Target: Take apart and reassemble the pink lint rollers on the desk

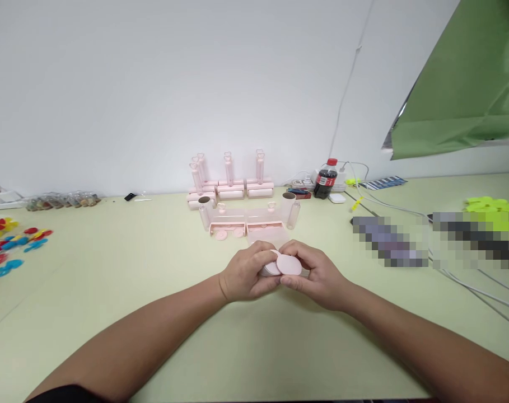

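Observation:
Just in front of the pink parts, both hands meet over the table. My left hand [251,272] is closed around a pale pink rounded piece [272,268], mostly covered by the fingers. Between thumb and fingers, my right hand [317,274] pinches a flat pale pink disc [289,265], which overlaps the piece in the left hand. Behind them lie an open pink box [228,226] and a second pink box [265,226], with a small pink round part [221,235] in front. A paper roll [288,206] stands upright near a clear tube [294,215].
Pink boxes [231,192] and upright clear tubes [228,169] stand by the wall. To the right are a cola bottle [325,180], white cables [456,275] and a blurred flat object [386,242]. Colourful plastic flowers [14,242] lie left; a green sheet [456,95] hangs upper right.

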`<state>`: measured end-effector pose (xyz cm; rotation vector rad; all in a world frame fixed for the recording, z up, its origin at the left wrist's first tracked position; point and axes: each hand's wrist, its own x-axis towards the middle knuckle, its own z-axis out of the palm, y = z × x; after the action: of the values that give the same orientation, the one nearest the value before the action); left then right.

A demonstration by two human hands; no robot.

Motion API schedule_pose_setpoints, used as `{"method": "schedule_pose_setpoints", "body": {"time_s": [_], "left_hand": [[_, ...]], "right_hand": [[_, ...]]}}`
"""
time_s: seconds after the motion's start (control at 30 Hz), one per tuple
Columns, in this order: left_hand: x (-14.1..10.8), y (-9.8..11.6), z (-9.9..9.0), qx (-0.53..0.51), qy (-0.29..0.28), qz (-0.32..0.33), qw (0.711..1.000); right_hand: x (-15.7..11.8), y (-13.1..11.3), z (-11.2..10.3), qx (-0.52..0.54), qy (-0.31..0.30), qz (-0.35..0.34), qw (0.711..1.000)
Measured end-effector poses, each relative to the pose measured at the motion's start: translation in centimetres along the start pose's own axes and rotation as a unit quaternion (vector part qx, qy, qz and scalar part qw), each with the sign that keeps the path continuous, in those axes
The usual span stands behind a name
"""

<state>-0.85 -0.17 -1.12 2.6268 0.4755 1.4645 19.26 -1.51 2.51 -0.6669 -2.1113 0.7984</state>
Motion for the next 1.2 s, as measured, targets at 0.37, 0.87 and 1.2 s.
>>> {"method": "schedule_pose_setpoints", "body": {"time_s": [0.37, 0.87, 1.2], "left_hand": [[0.20, 0.18, -0.22, -0.059, 0.013, -0.012, 0.998], [-0.20, 0.10, -0.15, -0.102, -0.006, 0.006, 0.995], [-0.65, -0.28, -0.87, -0.117, 0.048, -0.117, 0.985]], "right_hand": [[-0.10, -0.18, 0.68, -0.010, 0.024, -0.020, 0.999], [-0.15, 0.33, 0.81, 0.013, 0.010, -0.059, 0.998], [-0.38, 0.31, 0.30, 0.015, -0.015, -0.074, 0.997]]}}
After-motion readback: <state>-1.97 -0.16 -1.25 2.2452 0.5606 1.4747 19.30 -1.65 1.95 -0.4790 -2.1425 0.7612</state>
